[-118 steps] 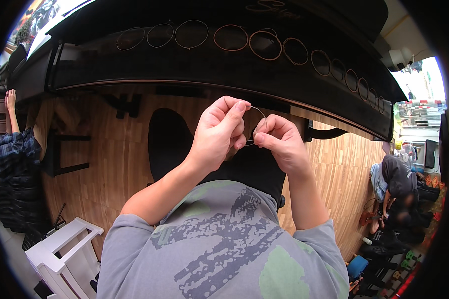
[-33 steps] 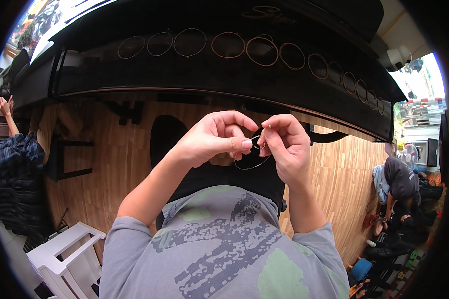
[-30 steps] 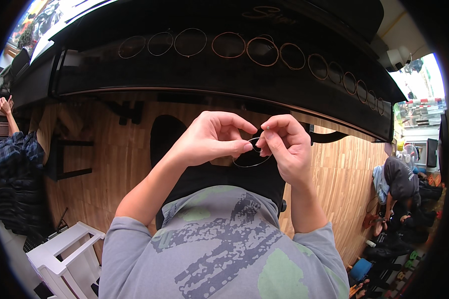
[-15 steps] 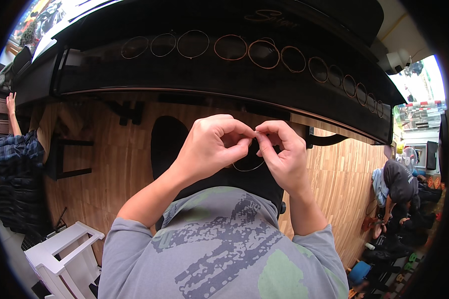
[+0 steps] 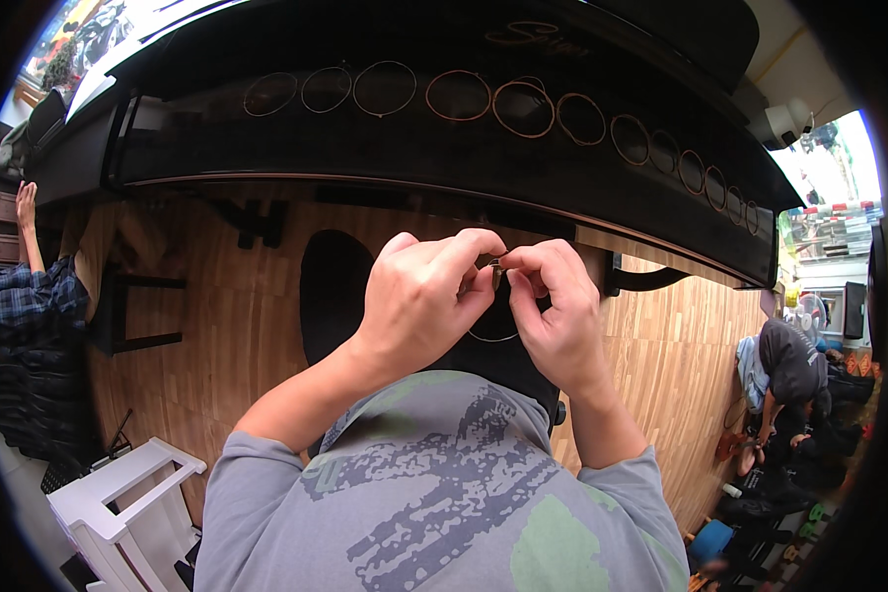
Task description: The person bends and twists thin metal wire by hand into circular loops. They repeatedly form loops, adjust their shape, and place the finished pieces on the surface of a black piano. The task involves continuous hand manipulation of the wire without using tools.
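My left hand (image 5: 419, 296) and my right hand (image 5: 562, 311) meet in front of my chest, thumbs and forefingers pinched close together. Between them is a thin coiled wire string (image 5: 493, 339), whose lower curve hangs below the fingers. A small bit of wire glints at the fingertips; its exact shape is too small to tell. Beyond my hands, several coiled strings lie in a row on a glossy black piano (image 5: 187, 148). Silver coils (image 5: 381, 114) are toward the left, and copper-coloured coils (image 5: 458, 120) run from the middle to the right.
Under my hands is a black seat (image 5: 331, 286) on a wooden floor (image 5: 237, 345). A white wooden stand (image 5: 118, 523) is at the lower left. One person in a plaid shirt (image 5: 30, 306) is at the left; another in dark clothes (image 5: 794, 360) bends forward at the right.
My fingertips have shifted slightly left, and my left hand has turned with its fingers curled more. The string stays between both hands. The person at left has moved a hand slightly.
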The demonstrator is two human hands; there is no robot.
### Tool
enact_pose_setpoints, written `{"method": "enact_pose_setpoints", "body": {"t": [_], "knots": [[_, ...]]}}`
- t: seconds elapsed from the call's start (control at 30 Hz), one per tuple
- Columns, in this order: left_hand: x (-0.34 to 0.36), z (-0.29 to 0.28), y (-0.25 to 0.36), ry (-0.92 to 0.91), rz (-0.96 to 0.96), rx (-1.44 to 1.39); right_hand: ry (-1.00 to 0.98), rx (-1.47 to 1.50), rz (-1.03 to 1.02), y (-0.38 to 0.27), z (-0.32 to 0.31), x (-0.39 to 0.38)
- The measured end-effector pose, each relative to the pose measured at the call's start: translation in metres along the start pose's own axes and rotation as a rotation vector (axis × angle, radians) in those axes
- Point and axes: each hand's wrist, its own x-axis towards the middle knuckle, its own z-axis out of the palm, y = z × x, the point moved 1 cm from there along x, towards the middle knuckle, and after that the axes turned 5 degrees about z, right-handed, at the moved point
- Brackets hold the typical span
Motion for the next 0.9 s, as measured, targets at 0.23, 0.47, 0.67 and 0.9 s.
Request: {"method": "enact_pose_setpoints", "body": {"t": [0.23,0.47,0.67,0.9], "knots": [[0.000,0.004,0.002,0.010,-0.325,-0.446,0.056,0.365,0.172,0.008,0.002,-0.004],[-0.004,0.014,-0.002,0.001,-0.439,-1.075,0.000,0.792,0.290,0.009,-0.001,-0.001],[-0.002,0.015,-0.011,-0.015,-0.504,-1.218,-0.062,0.909,0.359,0.010,-0.004,0.002],[-0.004,0.012,-0.016,-0.012,-0.434,-1.050,-0.029,0.780,0.330,0.011,-0.002,0.004]]}}
